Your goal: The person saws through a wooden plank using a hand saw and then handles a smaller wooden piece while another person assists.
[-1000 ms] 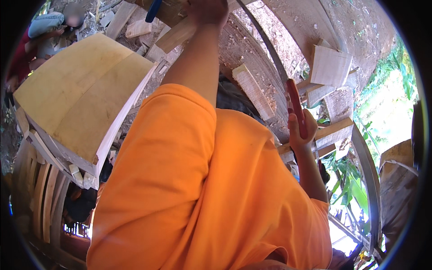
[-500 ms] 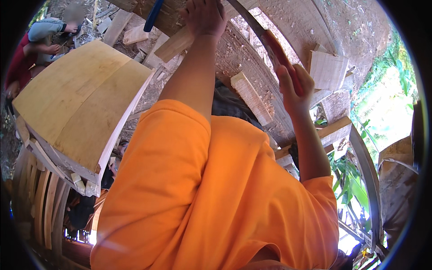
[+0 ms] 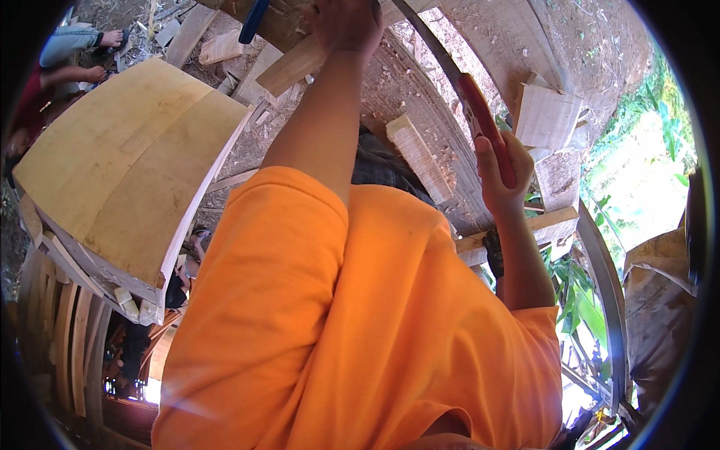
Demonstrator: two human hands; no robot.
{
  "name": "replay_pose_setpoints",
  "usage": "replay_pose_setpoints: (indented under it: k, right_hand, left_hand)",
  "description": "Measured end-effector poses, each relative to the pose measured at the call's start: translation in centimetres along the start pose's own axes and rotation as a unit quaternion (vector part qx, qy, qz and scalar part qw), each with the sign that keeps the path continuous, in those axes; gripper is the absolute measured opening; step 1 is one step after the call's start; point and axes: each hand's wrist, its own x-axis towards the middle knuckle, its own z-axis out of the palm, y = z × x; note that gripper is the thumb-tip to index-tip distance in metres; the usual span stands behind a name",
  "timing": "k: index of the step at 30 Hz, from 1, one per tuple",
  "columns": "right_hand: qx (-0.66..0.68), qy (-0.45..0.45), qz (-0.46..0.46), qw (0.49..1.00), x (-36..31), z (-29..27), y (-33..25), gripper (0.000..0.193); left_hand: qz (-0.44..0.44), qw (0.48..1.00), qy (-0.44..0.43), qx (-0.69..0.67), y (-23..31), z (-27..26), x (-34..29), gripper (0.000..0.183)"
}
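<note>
My right hand [image 3: 504,171] is closed round the red handle of a handsaw [image 3: 484,120]. The saw's narrow metal blade runs up and leftward to the upper edge of the view, passing close to my left hand [image 3: 346,28]. That hand presses down on a piece of wood [image 3: 294,66], its fingers bent over it and partly cut off by the picture's edge. Where the blade tip meets the wood is out of view. A blue bar-shaped thing [image 3: 255,21] lies left of my left hand.
A large curved plywood panel [image 3: 127,157] on a frame stands at my left. Loose offcuts [image 3: 420,157], wooden blocks [image 3: 547,116] and wood chips lie around a long curved board [image 3: 480,191]. Another person [image 3: 71,64] sits at the far left. Green plants [image 3: 577,292] grow at the right.
My right hand has drawn the saw back toward me, down and slightly to the right. My left hand stays on the wood. The other person's arm and leg have shifted in the picture.
</note>
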Motion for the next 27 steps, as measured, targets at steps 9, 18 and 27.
replay_pose_setpoints:
  k: [9,18,27]
  right_hand:
    - [0.014,0.041,-0.134,0.99,11.9,8.2,-0.6,0.038]
    - [0.014,-0.02,0.023,0.999,3.9,1.8,-0.2,0.031]
    - [0.033,0.02,0.008,0.999,8.7,5.7,-0.7,0.035]
  left_hand:
    - [0.025,0.997,0.049,-0.056,-0.6,2.0,0.0,0.021]
    - [0.014,1.0,0.006,-0.025,-0.9,1.9,0.2,0.024]
    - [0.013,0.999,0.028,-0.01,-0.5,1.2,-0.1,0.024]
